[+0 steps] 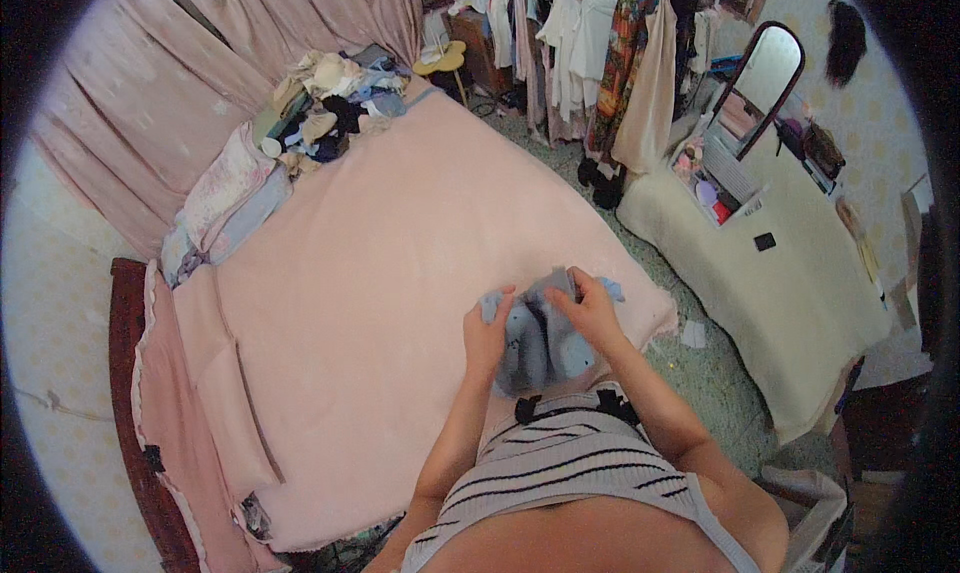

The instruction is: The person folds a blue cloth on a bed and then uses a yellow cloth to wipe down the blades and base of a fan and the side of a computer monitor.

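A grey and light-blue cloth garment [525,348] hangs between my two hands, just in front of my body and over the near right part of the bed. My left hand [487,333] pinches its left upper edge between thumb and fingers. On the other side my right hand [589,309] grips the upper right part, with a bit of light-blue cloth showing beyond the fingers. The garment's lower part droops in folds towards my waist. Its exact kind cannot be told. Beneath it lies the pink sheet of the bed [375,288].
A heap of mixed clothes [322,123] and a floral pillow [229,183] lie along the bed's far left edge. Clothes hang on a rack [577,40] beyond. At right, a cloth-covered table [780,295] bears a mirror [772,63]. A yellow stool [442,59] stands behind the bed.
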